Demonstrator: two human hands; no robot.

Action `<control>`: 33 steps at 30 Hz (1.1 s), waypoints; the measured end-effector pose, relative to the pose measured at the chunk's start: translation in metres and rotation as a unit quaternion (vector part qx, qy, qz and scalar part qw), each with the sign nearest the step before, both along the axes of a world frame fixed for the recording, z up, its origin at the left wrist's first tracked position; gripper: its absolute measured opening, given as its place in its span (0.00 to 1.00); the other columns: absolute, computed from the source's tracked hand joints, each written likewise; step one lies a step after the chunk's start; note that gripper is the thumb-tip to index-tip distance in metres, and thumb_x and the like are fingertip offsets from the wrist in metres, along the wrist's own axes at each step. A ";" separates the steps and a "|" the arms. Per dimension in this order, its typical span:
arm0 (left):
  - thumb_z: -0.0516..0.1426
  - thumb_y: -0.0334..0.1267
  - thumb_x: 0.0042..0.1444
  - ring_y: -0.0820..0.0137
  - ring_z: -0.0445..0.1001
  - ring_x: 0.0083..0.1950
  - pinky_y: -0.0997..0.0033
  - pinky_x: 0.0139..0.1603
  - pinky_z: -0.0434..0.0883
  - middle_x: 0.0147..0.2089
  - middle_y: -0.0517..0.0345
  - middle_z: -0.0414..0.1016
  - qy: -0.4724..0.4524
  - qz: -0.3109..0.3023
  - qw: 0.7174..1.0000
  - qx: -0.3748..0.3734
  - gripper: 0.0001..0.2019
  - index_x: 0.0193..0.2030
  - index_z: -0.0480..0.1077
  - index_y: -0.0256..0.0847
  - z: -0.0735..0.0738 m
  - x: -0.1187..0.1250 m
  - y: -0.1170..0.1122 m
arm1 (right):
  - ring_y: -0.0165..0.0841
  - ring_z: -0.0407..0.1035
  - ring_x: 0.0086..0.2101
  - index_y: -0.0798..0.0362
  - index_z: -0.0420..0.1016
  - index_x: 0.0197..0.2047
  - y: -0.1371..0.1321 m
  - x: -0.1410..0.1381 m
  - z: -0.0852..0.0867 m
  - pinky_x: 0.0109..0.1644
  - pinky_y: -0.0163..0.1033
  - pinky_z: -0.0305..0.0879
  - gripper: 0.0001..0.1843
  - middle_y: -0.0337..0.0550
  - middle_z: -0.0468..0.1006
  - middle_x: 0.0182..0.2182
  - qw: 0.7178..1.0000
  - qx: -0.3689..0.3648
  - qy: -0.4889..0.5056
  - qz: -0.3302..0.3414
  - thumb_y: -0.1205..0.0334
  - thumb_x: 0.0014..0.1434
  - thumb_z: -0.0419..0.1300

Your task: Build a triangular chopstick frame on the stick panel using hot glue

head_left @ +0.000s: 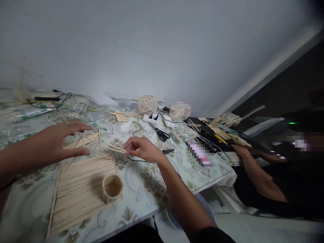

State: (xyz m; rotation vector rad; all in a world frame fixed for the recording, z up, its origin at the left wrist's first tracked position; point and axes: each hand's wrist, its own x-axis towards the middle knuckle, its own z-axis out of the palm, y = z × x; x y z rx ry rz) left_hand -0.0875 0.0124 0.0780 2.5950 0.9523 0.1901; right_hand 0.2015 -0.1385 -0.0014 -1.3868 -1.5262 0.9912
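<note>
My left hand (63, 140) is open, its thumb and fingers spread beside a small frame of thin wooden sticks (100, 140). Nothing is visibly gripped by it. My right hand (141, 148) pinches a couple of wooden sticks (115, 148) by their right ends; their left ends reach that frame, though whether they touch it I cannot tell. Below both hands lies a flat panel of wooden sticks (81, 192) laid side by side. On the panel's right part stands a small round cup made of sticks (112, 189).
Black-handled scissors (162, 135), a white power strip (150, 119) with cords and two stick-built polyhedra (147, 104) lie farther back. Bagged sticks (78, 108) are at back left. At right, another person's arm (260, 175) reaches onto a dark surface. A basin (204, 204) sits below the table edge.
</note>
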 end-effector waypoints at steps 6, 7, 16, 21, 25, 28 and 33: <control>0.57 0.64 0.57 0.54 0.78 0.55 0.60 0.60 0.68 0.56 0.51 0.82 -0.008 -0.019 1.000 0.017 0.27 0.49 0.78 0.43 -0.005 0.008 -0.006 | 0.29 0.69 0.27 0.54 0.78 0.37 -0.054 0.013 -0.052 0.34 0.37 0.67 0.19 0.38 0.78 0.28 0.997 -0.026 0.037 -0.068 0.48 0.54 0.73; 0.57 0.64 0.56 0.53 0.79 0.55 0.60 0.60 0.68 0.55 0.51 0.82 -0.007 -0.013 1.000 0.018 0.28 0.49 0.78 0.43 -0.005 0.008 -0.006 | 0.29 0.68 0.27 0.54 0.78 0.38 -0.060 0.014 -0.059 0.34 0.37 0.67 0.19 0.38 0.78 0.28 0.996 -0.026 0.037 -0.083 0.47 0.54 0.72; 0.55 0.66 0.46 0.49 0.81 0.54 0.56 0.58 0.72 0.55 0.49 0.83 0.030 0.047 0.998 0.014 0.33 0.49 0.76 0.44 0.011 0.010 -0.015 | 0.32 0.71 0.30 0.52 0.79 0.39 -0.083 -0.009 -0.091 0.39 0.39 0.67 0.11 0.40 0.80 0.29 0.985 -0.005 0.000 -0.172 0.54 0.60 0.69; 0.56 0.67 0.46 0.48 0.81 0.53 0.55 0.56 0.72 0.54 0.49 0.83 0.024 0.064 0.998 0.013 0.32 0.48 0.75 0.44 0.008 0.008 -0.013 | 0.34 0.72 0.30 0.52 0.80 0.39 -0.083 -0.009 -0.089 0.39 0.39 0.68 0.10 0.40 0.81 0.30 0.986 0.001 -0.022 -0.168 0.54 0.60 0.69; 0.57 0.67 0.46 0.48 0.81 0.54 0.56 0.56 0.71 0.53 0.49 0.83 0.014 0.055 0.998 0.018 0.31 0.47 0.74 0.44 0.007 0.005 -0.011 | 0.33 0.72 0.30 0.52 0.80 0.39 -0.080 -0.011 -0.085 0.39 0.39 0.68 0.10 0.40 0.81 0.30 0.987 0.004 -0.035 -0.159 0.55 0.61 0.68; 0.58 0.66 0.47 0.49 0.81 0.55 0.57 0.56 0.71 0.52 0.49 0.84 0.009 0.052 0.998 0.019 0.30 0.46 0.73 0.44 0.008 0.006 -0.011 | 0.32 0.72 0.30 0.52 0.80 0.39 -0.076 -0.013 -0.081 0.39 0.39 0.67 0.08 0.40 0.80 0.30 0.988 0.006 -0.041 -0.152 0.56 0.60 0.69; 0.59 0.65 0.48 0.52 0.81 0.54 0.60 0.54 0.71 0.48 0.52 0.85 -0.009 0.047 0.999 0.023 0.27 0.42 0.71 0.45 0.006 0.007 -0.009 | 0.32 0.72 0.30 0.52 0.81 0.41 -0.068 -0.013 -0.081 0.39 0.39 0.68 0.10 0.40 0.81 0.31 0.987 0.014 -0.041 -0.152 0.54 0.61 0.68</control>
